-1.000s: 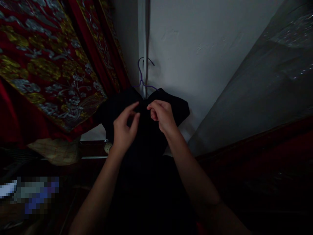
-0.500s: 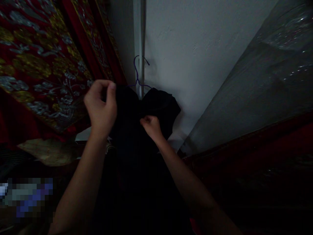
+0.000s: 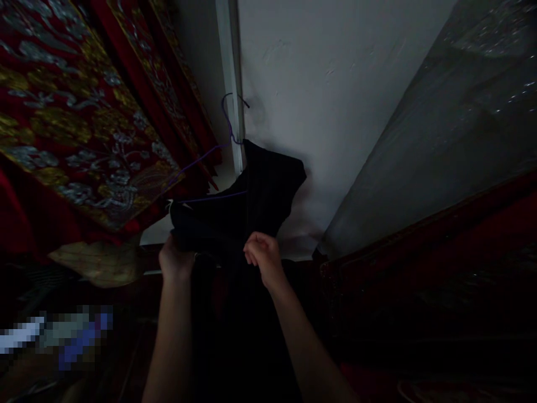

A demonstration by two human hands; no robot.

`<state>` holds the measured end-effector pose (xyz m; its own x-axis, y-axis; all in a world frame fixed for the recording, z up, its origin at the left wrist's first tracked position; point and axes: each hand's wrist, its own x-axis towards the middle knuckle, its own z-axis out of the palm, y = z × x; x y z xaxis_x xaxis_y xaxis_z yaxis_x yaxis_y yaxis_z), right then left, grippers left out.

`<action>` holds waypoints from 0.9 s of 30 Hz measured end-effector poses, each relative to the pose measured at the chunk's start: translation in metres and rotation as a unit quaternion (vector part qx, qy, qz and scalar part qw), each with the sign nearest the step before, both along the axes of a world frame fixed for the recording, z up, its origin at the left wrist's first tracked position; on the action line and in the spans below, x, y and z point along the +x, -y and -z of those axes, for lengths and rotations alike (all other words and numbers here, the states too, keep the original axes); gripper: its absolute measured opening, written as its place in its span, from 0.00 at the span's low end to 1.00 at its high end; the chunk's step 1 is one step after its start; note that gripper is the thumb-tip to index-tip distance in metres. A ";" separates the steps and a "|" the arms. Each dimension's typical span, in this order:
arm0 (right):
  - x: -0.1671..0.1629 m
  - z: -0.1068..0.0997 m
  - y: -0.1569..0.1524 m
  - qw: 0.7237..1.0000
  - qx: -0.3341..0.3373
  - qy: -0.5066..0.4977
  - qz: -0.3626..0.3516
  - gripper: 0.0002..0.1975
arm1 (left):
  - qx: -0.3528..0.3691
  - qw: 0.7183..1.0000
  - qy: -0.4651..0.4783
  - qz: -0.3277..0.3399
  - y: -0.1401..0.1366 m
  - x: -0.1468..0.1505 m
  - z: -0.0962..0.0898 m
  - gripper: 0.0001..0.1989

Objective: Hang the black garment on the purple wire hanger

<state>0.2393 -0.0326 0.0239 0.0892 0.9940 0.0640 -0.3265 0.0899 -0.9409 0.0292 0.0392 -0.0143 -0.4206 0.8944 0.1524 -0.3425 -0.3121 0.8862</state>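
A black garment (image 3: 272, 179) hangs by one shoulder from a purple wire hanger (image 3: 216, 146), whose hook is on a pale upright strip. The hanger's left arm shows bare outside the cloth. My left hand (image 3: 177, 258) is closed on the garment's left side, below the hanger, with its fingertips partly hidden by the cloth. Lower on the garment's front, my right hand (image 3: 264, 254) has curled fingers pinching the black fabric. The dark cloth hides most folds below the hands.
Red cloth embroidered in gold and silver (image 3: 62, 123) hangs at the left. Behind the hanger stands a pale wall (image 3: 335, 84) with the upright strip (image 3: 230, 50). A clear plastic sheet (image 3: 440, 123) covers the right side. A beige patterned cloth (image 3: 100, 263) lies at lower left.
The garment's left shoulder has come off the hanger, baring its arm. My left hand has moved down with the cloth, and my right hand has also moved lower.
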 end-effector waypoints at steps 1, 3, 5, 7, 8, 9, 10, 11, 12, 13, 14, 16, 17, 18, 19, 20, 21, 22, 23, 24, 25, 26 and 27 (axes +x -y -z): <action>0.002 0.008 0.006 0.999 -0.006 -0.031 0.010 0.06 | -0.010 1.000 0.018 -0.013 0.005 0.006 0.009 0.12; 0.011 0.023 0.018 0.997 -0.019 -0.068 0.019 0.06 | -0.023 0.997 0.052 -0.046 0.013 0.015 0.017 0.11; 0.024 0.037 0.027 0.997 -0.037 -0.064 0.007 0.07 | -0.022 0.995 0.068 -0.067 0.018 0.022 0.015 0.11; 0.038 0.049 0.031 0.998 -0.055 -0.023 -0.015 0.07 | -0.016 0.995 0.084 -0.054 0.025 0.029 0.004 0.13; 0.044 0.055 0.032 0.998 -0.065 0.015 -0.022 0.08 | -0.010 0.995 0.091 -0.036 0.029 0.034 -0.004 0.14; 0.049 0.059 0.032 0.995 -0.072 0.060 -0.019 0.09 | -0.001 0.995 0.095 -0.013 0.034 0.039 -0.012 0.14; 0.052 0.062 0.032 0.991 -0.074 0.108 -0.003 0.10 | 0.009 0.996 0.091 0.010 0.040 0.044 -0.020 0.14; 0.053 0.064 0.032 0.986 -0.067 0.151 0.023 0.10 | 0.018 0.997 0.076 0.031 0.046 0.051 -0.028 0.14; 0.051 0.063 0.032 0.980 -0.053 0.185 0.051 0.09 | 0.027 0.998 0.046 0.046 0.053 0.058 -0.035 0.13; 0.047 0.061 0.033 0.977 -0.031 0.202 0.067 0.09 | 0.034 0.998 0.003 0.055 0.060 0.065 -0.042 0.12; 0.041 0.058 0.035 0.978 -0.004 0.200 0.060 0.11 | 0.038 0.996 -0.047 0.064 0.067 0.073 -0.048 0.11; 0.025 0.046 0.038 0.988 0.049 0.148 -0.018 0.18 | 0.046 0.984 -0.146 0.089 0.079 0.086 -0.057 0.10; 0.017 0.039 0.038 0.989 0.072 0.111 -0.061 0.22 | 0.056 0.975 -0.191 0.102 0.084 0.091 -0.061 0.10; 0.009 0.031 0.037 0.989 0.089 0.076 -0.090 0.24 | 0.070 0.964 -0.231 0.112 0.086 0.095 -0.064 0.09; 0.002 0.023 0.035 0.989 0.098 0.052 -0.099 0.24 | 0.087 0.953 -0.267 0.116 0.087 0.096 -0.067 0.09; -0.002 0.015 0.031 0.989 0.099 0.046 -0.099 0.21 | 0.108 0.942 -0.296 0.111 0.087 0.095 -0.070 0.09; -0.003 0.006 0.027 0.989 0.091 0.058 -0.104 0.17 | 0.129 0.934 -0.317 0.100 0.086 0.092 -0.072 0.09; -0.003 -0.003 0.022 0.986 0.077 0.084 -0.122 0.13 | 0.141 0.930 -0.325 0.094 0.083 0.087 -0.072 0.09; 0.001 -0.012 0.016 0.980 0.065 0.117 -0.150 0.09 | 0.144 0.930 -0.324 0.101 0.080 0.080 -0.072 0.11; 0.006 -0.021 0.010 0.970 0.064 0.151 -0.178 0.08 | 0.137 0.930 -0.317 0.124 0.076 0.072 -0.070 0.13; 0.012 -0.032 0.004 0.959 0.079 0.182 -0.202 0.07 | 0.123 0.931 -0.307 0.153 0.073 0.065 -0.066 0.17; 0.018 -0.043 -0.002 0.948 0.109 0.205 -0.217 0.08 | 0.105 0.930 -0.303 0.183 0.069 0.057 -0.061 0.20; 0.025 -0.054 -0.010 0.939 0.151 0.221 -0.217 0.09 | 0.085 0.923 -0.310 0.213 0.065 0.051 -0.056 0.22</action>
